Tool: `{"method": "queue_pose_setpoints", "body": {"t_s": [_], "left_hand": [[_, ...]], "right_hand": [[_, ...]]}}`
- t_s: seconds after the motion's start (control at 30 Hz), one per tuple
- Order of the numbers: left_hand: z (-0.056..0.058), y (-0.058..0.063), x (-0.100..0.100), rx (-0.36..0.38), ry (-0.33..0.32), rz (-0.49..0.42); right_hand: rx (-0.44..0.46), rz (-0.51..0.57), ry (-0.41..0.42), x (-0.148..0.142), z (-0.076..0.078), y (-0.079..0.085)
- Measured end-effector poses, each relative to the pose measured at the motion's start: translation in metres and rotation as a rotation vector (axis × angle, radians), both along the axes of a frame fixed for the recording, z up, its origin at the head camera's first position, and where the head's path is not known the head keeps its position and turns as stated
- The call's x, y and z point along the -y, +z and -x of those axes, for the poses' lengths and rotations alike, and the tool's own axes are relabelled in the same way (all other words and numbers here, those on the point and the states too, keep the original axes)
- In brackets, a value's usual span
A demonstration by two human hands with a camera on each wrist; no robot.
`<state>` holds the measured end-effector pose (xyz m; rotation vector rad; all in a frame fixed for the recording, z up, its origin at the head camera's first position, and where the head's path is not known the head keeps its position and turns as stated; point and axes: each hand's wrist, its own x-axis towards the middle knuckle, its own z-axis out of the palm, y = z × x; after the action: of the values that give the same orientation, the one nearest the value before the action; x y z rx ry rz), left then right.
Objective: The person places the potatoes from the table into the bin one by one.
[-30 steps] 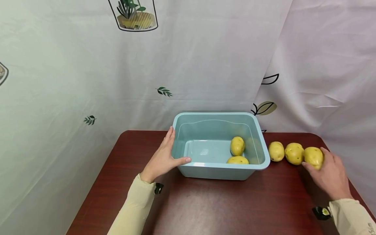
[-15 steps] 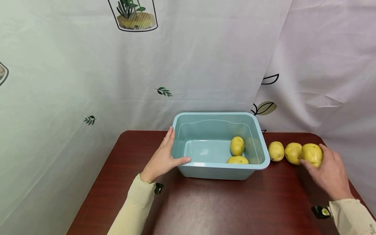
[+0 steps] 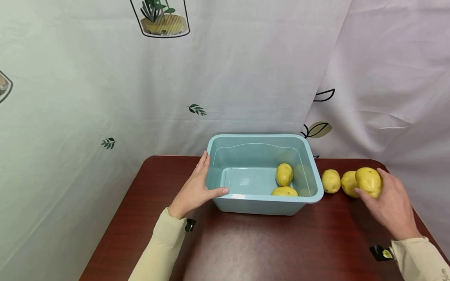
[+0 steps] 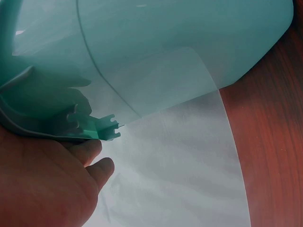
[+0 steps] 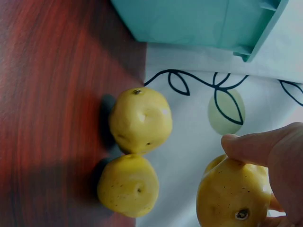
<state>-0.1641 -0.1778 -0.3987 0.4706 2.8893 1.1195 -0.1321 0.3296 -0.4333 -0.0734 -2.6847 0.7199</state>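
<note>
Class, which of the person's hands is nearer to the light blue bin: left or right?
Left. The left hand touches the bin at its near left corner, thumb on the front rim; the right hand is apart, off to its right, holding a potato.

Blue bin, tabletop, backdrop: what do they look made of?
Blue bin: likely molded plastic, semi-gloss; smooth walls, soft highlights, ribs under its rim in the left wrist view.
Tabletop: wood or wood-look laminate, satin; reddish grain, blurred glare, can't tell which.
Backdrop: probably printed fabric, mostly matte; soft folds and creases.
</note>
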Motion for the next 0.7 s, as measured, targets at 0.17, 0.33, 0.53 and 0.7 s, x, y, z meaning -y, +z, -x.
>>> {"method": "queue_pose_setpoints", "body": {"t_s": [0.17,0.33,0.53,0.7], "left_hand": [[0.001,-0.001,0.0,-0.008,-0.003,0.006],[0.001,-0.001,0.0,-0.011,-0.003,0.01],[0.001,-0.001,0.0,-0.014,-0.008,0.012],[0.001,0.0,0.0,-0.011,-0.008,0.008]], "right_hand": [[-0.018,0.007,0.002,0.005,-0.001,0.003],[-0.033,0.005,0.002,0.008,-0.002,0.006],[-0.071,0.002,0.019,0.015,-0.003,0.012],[-0.099,0.001,0.038,0.02,-0.002,0.017]]}}
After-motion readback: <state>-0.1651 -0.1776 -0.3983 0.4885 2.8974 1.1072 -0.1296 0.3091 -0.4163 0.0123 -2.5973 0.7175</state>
